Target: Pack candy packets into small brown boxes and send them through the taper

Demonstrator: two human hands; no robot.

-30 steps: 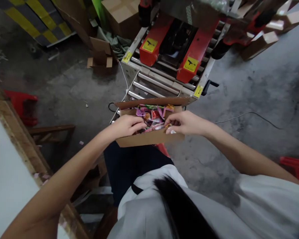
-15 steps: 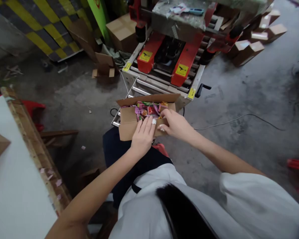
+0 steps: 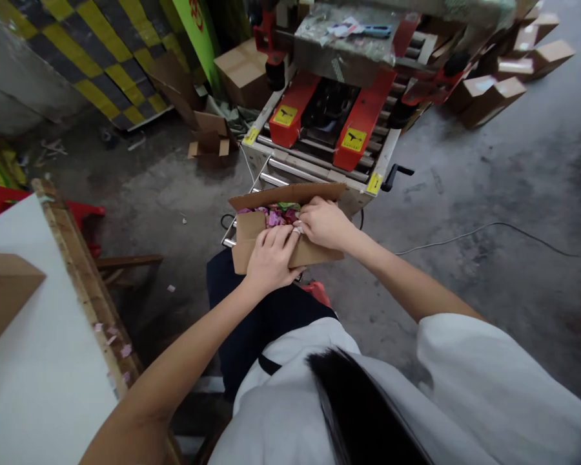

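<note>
An open cardboard box (image 3: 249, 226) sits at the near end of a roller conveyor, its far flap standing up. Inside lie small shiny packets (image 3: 275, 216) in pink, purple and green. My left hand (image 3: 272, 258) hooks over the box's near side, fingers bent inward and thumb outside against the cardboard. Over the right part of the box, my right hand (image 3: 323, 223) has its fingers curled down among the packets. Its fingertips are hidden, so what they pinch does not show. White tape or wrapping is on a fingertip where the hands meet.
Beyond the box stands a roller machine with red side guides (image 3: 361, 132) and a black crank handle (image 3: 397, 175). A white-topped table (image 3: 43, 361) is on the left, with a wooden edge. Cartons (image 3: 491, 103) lie at the back right, and a cable (image 3: 484, 226) crosses the floor.
My right hand has moved left and inward, curling over the packets and covering more of them. My left hand's fingers have bent more, and its thumb now shows outside the box.
</note>
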